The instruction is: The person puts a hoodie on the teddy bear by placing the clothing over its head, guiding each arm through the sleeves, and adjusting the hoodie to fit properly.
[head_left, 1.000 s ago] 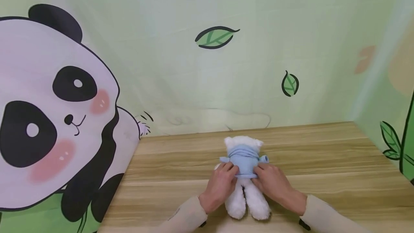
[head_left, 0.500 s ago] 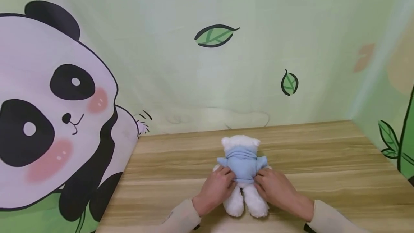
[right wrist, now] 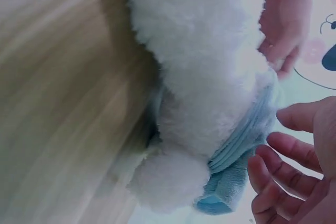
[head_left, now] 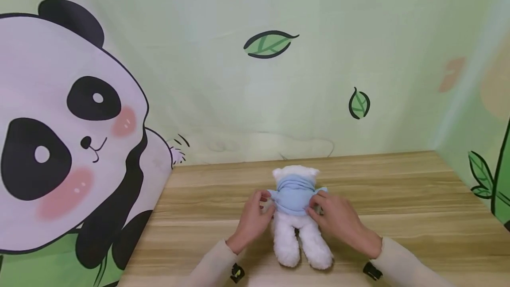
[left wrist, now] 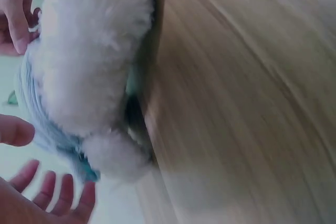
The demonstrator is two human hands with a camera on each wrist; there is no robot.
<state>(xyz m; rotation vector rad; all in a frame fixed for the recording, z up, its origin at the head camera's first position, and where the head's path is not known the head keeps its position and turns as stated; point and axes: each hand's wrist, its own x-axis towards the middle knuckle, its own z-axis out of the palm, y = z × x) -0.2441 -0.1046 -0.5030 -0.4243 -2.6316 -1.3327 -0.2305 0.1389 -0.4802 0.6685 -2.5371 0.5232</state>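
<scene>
A white plush bear (head_left: 299,240) lies on the wooden table, its head away from me and its legs toward me. Around its upper body is a light blue shirt (head_left: 294,196), bunched near the neck. My left hand (head_left: 253,216) is at the left sleeve; in the left wrist view its fingers (left wrist: 64,195) are spread, apart from the thumb, and grip nothing. On the other side my right hand (head_left: 343,224) hovers by the shirt's right edge. The right wrist view shows its fingers (right wrist: 294,174) loosely bent, with a gap between thumb and fingers, beside the blue sleeve (right wrist: 223,187).
The wooden table (head_left: 414,207) reaches back to a green cloth backdrop (head_left: 199,79) printed with leaves. A large printed panda (head_left: 99,154) fills the left side. The same kind of printed cloth closes the right side.
Both hands have let go of the shirt's lower hem. The left hand has moved up and left toward the sleeve. The hem now sits slightly higher on the bear.
</scene>
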